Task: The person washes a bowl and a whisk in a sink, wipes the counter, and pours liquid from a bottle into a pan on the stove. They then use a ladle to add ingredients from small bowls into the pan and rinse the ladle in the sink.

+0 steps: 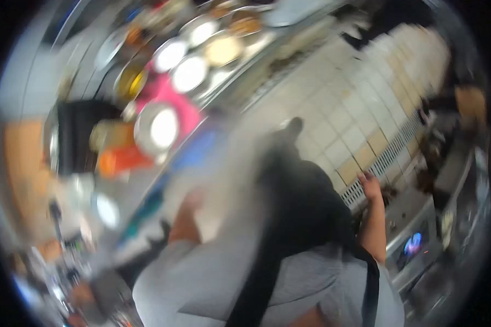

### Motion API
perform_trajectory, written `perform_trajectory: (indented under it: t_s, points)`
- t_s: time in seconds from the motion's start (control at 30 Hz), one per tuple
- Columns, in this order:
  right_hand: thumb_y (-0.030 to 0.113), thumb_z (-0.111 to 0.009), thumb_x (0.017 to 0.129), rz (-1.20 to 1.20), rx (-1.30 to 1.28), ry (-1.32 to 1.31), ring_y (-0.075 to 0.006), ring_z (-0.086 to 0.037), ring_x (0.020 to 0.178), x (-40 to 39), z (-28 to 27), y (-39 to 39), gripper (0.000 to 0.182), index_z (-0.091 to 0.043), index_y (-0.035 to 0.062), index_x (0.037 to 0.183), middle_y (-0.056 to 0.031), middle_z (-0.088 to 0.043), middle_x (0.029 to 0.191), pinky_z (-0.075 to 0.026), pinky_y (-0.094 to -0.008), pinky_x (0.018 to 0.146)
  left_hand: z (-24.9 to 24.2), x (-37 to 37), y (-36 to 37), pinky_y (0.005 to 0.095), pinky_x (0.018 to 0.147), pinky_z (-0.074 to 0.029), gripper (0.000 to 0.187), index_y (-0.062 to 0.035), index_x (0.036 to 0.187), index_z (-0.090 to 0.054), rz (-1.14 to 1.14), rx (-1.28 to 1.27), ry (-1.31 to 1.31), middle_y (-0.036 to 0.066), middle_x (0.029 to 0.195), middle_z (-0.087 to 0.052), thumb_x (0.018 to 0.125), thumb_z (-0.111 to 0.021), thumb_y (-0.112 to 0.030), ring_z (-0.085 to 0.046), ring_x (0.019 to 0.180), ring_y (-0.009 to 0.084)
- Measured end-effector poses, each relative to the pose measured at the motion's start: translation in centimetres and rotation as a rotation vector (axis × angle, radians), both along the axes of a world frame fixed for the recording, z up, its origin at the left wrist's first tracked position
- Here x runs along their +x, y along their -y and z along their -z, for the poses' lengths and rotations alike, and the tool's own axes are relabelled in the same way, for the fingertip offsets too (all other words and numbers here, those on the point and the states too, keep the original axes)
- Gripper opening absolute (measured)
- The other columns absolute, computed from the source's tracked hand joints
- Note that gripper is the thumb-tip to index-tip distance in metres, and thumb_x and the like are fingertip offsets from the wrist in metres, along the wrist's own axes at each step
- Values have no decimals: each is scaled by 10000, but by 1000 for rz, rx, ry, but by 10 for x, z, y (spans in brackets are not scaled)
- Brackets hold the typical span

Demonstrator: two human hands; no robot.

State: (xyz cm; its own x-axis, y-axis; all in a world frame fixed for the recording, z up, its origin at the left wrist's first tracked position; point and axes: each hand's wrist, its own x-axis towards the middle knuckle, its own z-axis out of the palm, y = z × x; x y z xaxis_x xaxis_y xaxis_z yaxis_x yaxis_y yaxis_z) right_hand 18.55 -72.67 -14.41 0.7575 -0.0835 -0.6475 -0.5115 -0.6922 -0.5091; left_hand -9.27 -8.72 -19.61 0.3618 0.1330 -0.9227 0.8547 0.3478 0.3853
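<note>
Picture quality: heavily blurred and tilted, so fine detail cannot be read.
Person in view: a figure in a grey shirt (289,283) with black apron straps (267,256) is seen from behind at the lower middle; whether this is the wearer or a co-worker cannot be told.
Raised hand: one bare hand (371,184) is held up at the end of a bare forearm, at about 3 o'clock from the picture's centre; left or right cannot be settled.
Hand state: the fingers appear loosely curled, nothing is seen clamped in them; open or closed cannot be told.
Nearest thing: a steel-fronted stove with a small blue glow (414,242) lies at about 5 o'clock from the hand, near but apart.
Long axis: the stove front runs from 7 o'clock up to 1 o'clock.
Other hand: not made out.
Bench: a long steel bench (147,185) at 10 o'clock carries round steel lidded pots (188,73) and a pink cloth (166,92), well apart from the hand.
Wall: pale square tiles (343,103) fill the 1 o'clock area.
</note>
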Motion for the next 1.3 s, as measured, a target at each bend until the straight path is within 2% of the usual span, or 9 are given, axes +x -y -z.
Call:
perform_trajectory:
  t_s: [0.07,0.1,0.2,0.33,0.37,0.43,0.53,0.77,1.3]
  points:
    - [302,-649,846,130,-9,11,-343,-549,1164,18,-32,-4,622,-477,-124,1265,-289,-557,1230,-432,-371,970,25,17,-1,321,320,-360,305,-143,645,-513,329,186,-198,9,429,-397,905,-519,-302,-398,326,135]
    - [285,-642,849,205,24,11,-343,-552,1161,21,-31,7,598,-485,-114,1265,-286,-557,1231,-436,-368,967,61,31,-30,351,547,-527,267,-84,819,-642,-59,-252,-291,89,571,-577,923,-493,-280,-607,545,219]
    - [349,-658,832,294,-93,-31,-331,-582,1114,0,-28,40,635,-501,-87,1265,-263,-585,1197,-449,-361,953,89,144,-18,327,416,-452,252,-103,1135,-592,566,-189,225,43,669,-560,908,-534,-194,-514,484,156]
    - [414,-668,812,480,-173,-64,-329,-594,1093,-28,-49,63,676,-519,-79,1250,-252,-602,1171,-453,-366,944,25,375,104,325,424,-441,317,-101,1082,-607,979,221,305,33,681,-556,860,-565,-322,-491,489,164]
    - [414,-668,812,537,-173,-59,-329,-594,1093,-38,-46,69,676,-519,-79,1250,-252,-602,1171,-453,-366,944,24,427,133,320,425,-435,306,-97,1072,-613,794,104,179,25,688,-555,862,-566,-315,-493,508,151]
    - [414,-669,813,731,-50,-35,-328,-599,1075,-63,-32,76,658,-535,-70,1238,-252,-609,1154,-460,-365,924,-26,518,206,212,415,-339,240,-150,1085,-589,896,123,242,-63,647,-457,852,-594,-211,-400,479,60]
    - [396,-679,812,824,-55,-1,-295,-632,995,-88,-17,90,634,-547,-64,1229,-237,-633,1102,-482,-355,871,-43,616,292,224,408,-349,237,-135,1088,-593,942,62,416,-66,626,-460,861,-588,-202,-399,457,65]
    - [312,-673,835,1147,136,174,-191,-631,800,-54,-28,183,532,-559,-63,1195,-143,-664,957,-496,-311,759,-32,685,462,253,423,-373,209,-144,1056,-610,1123,102,365,-58,627,-481,864,-618,-226,-412,444,74]
    - [252,-624,909,1560,244,761,-118,-625,893,98,-118,498,447,-516,19,1276,-46,-660,1009,-457,-252,748,38,803,691,369,515,-498,277,-39,1096,-583,1302,54,223,65,737,-551,886,-550,-216,-564,577,219]
